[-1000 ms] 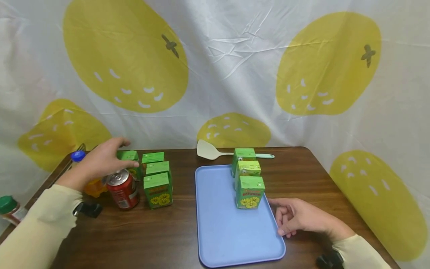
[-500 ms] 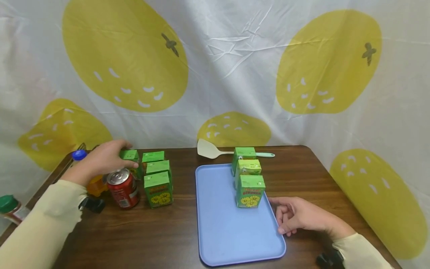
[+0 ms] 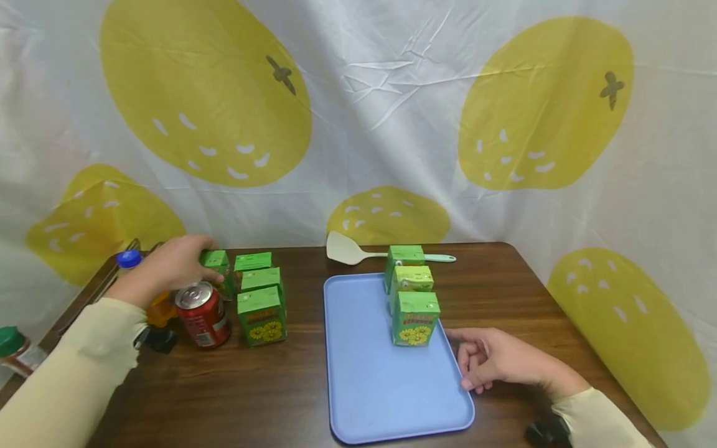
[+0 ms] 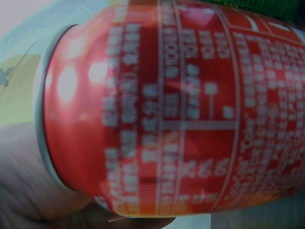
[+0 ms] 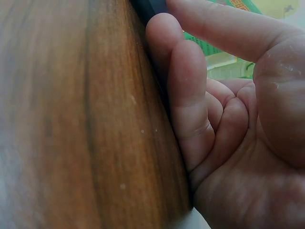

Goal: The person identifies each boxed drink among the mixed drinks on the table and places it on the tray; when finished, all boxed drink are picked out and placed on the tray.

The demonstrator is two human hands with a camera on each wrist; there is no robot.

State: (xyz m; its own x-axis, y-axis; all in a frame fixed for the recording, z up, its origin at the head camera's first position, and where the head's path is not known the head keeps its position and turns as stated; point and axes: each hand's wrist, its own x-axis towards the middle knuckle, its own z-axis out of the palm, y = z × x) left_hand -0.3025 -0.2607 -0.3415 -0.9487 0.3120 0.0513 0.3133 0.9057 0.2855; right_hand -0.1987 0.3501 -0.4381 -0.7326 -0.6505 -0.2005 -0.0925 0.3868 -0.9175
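My left hand (image 3: 173, 264) reaches over the red soda can (image 3: 203, 316) to a green drink carton (image 3: 220, 269) behind it, gripping the carton with thumb in front and fingers behind. In the left wrist view the can (image 4: 167, 109) fills most of the picture and hides the fingertips. My right hand (image 3: 498, 361) holds the right rim of the blue tray (image 3: 392, 398), thumb on the edge and other fingers curled. Three green cartons (image 3: 416, 320) stand in a row along the tray's right side.
Another row of green cartons (image 3: 262, 317) stands right of the can. A spatula (image 3: 347, 250) lies behind the tray. At left are a blue-capped bottle (image 3: 129, 258), an orange item (image 3: 161, 311) and a green-capped jar (image 3: 19, 351). A patterned cloth (image 3: 381, 124) hangs behind.
My left hand has moved slightly in around the carton behind the can. The right hand and the tray have stayed in place.
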